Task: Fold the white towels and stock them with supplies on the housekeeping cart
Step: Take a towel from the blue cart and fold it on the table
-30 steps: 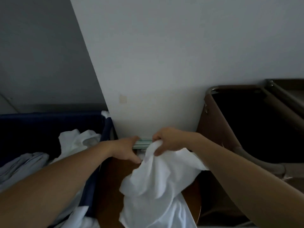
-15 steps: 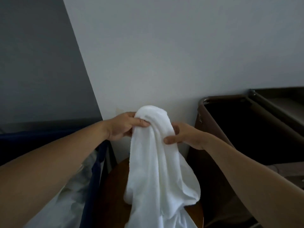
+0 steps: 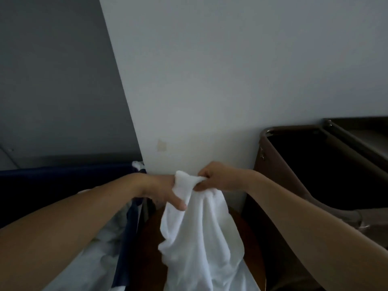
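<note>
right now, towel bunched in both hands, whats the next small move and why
Probably draw the left hand along the top edge, away from the right hand: the white towel hangs bunched, gripped close together, and needs spreading before folding.

This looks like a hotel housekeeping or laundry service corner. On the left, a dark blue fabric laundry bin [image 3: 63, 177] holds a heap of crumpled white linen [image 3: 98, 261]. On the right stands a brown housekeeping cart [image 3: 266, 156] with a metal-railed top and a deep, dark bag opening. A white terry towel [image 3: 199, 238] hangs above a round brown wooden surface [image 3: 253, 263], in front of a bare white wall [image 3: 210, 80].
</note>
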`<state>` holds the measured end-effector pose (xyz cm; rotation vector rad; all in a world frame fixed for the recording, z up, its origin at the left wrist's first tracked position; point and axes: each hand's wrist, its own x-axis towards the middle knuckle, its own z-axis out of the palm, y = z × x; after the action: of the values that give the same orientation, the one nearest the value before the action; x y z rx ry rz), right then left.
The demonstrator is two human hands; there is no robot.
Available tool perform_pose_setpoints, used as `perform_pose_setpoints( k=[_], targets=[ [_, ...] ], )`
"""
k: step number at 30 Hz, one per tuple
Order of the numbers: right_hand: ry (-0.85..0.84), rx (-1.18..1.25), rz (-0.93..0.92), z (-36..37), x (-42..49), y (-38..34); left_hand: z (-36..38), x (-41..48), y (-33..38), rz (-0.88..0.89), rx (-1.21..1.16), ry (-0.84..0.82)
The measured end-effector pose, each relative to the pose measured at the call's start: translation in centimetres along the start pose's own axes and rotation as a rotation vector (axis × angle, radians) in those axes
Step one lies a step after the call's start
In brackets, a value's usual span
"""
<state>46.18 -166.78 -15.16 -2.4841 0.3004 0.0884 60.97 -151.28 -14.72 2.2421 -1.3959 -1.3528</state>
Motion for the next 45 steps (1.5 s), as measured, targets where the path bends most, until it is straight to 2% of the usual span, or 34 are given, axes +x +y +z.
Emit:
perform_pose_setpoints(
  k=[2,4,8,11,13,16,18,20,22,25,27,29,31,33,37,40,42,45],
  targets=[
    [0.063,0.048,-0.011,-0.6,-0.1,-1.2,0.0,-0.2,0.1,0.133,-0.047,0.082],
    [0.140,0.134,-0.037,-1.5,-0.4,-2.1,-0.3,-0.6,0.1,0.194,-0.108,0.088],
    [0.212,0.323,-0.050,-3.0,-1.3,-3.2,-1.0,-1.2,0.9,0.164,-0.148,0.030],
    [0.228,0.444,-0.034,-3.3,-2.0,-2.9,-1.8,-1.9,1.7,0.188,-0.227,0.064],
    [0.176,0.492,-0.002,-3.2,-2.9,-1.7,-2.7,-2.8,2.2,0.246,-0.348,0.135],
    [-0.058,0.528,0.072,-2.3,-4.4,0.7,-4.1,-3.9,1.8,0.301,-0.602,0.231],
    [-0.092,0.597,0.129,-1.7,-5.1,2.0,-4.3,-4.0,0.9,0.269,-0.697,0.172],
    [-0.009,0.791,0.173,-1.4,-5.3,2.5,-3.6,-3.8,0.1,0.166,-0.595,0.036],
    [0.091,0.840,0.189,-1.7,-5.4,1.9,-2.6,-3.3,-0.4,0.018,-0.332,-0.039],
    [0.152,0.457,0.119,-2.4,-5.5,-0.2,-1.5,-2.7,-0.4,-0.147,0.043,-0.088],
    [0.159,0.339,0.054,-2.8,-5.6,-2.0,-1.0,-2.6,0.4,-0.166,0.180,-0.104],
    [0.143,0.308,0.008,-3.0,-5.8,-3.4,-0.5,-2.8,1.8,-0.069,0.177,-0.076],
    [0.119,0.251,-0.018,-3.2,-5.9,-4.4,-0.3,-3.2,3.4,0.165,0.077,-0.007],
    [0.131,0.219,-0.032,-3.4,-5.9,-4.8,-0.4,-3.5,4.6,0.296,-0.020,0.082],
    [0.204,0.249,-0.002,-4.1,-6.6,-3.8,-1.0,-3.9,5.2,0.363,-0.081,0.218],
    [0.156,0.255,0.059,-4.5,-7.7,-1.7,-1.9,-4.2,5.2,0.400,-0.223,0.362],
    [0.171,0.382,0.064,-4.7,-8.5,-0.3,-2.9,-4.4,5.0,0.406,-0.397,0.422],
    [0.402,0.718,0.018,-5.5,-8.9,0.5,-3.9,-4.8,4.9,0.387,-0.531,0.382]
  ],
)
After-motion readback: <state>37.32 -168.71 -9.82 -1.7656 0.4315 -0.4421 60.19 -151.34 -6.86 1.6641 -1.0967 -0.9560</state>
